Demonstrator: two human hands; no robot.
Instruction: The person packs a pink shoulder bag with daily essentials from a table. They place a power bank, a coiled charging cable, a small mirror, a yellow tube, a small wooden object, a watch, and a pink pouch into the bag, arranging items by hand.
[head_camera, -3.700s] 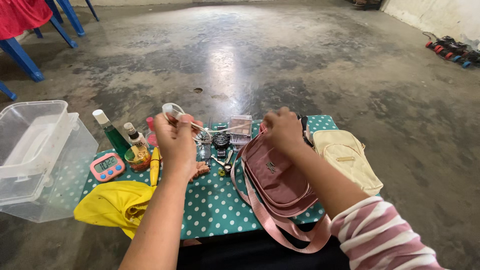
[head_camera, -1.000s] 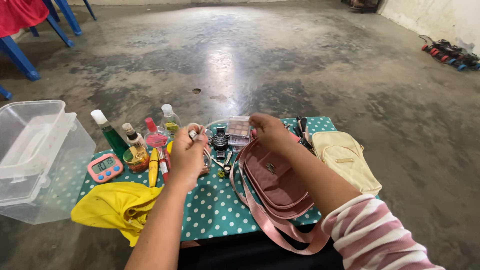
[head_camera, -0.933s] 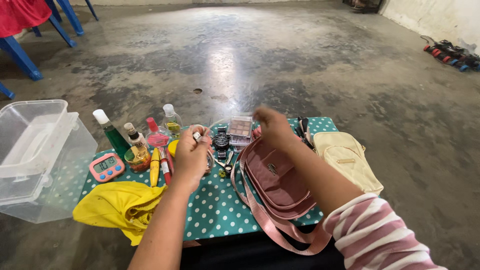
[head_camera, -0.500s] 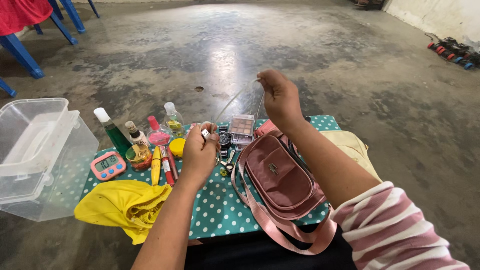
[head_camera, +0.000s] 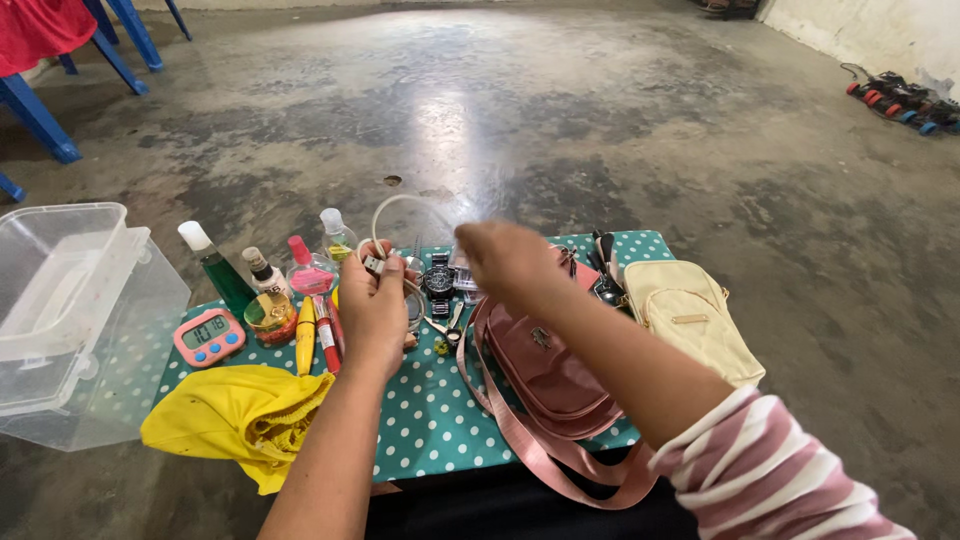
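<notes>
Hands (head_camera: 372, 300) (head_camera: 505, 262) grip a white cable (head_camera: 400, 203) looped over cluttered table (head_camera: 440, 415); open floor (head_camera: 560, 110) beyond.

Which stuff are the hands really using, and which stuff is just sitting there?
In use:
left hand, holding the white cable
right hand, at the cable's other end

Just lying about:
pink bag
cream pouch
black watch
pink timer
green bottle
yellow cloth
clear plastic box
</notes>
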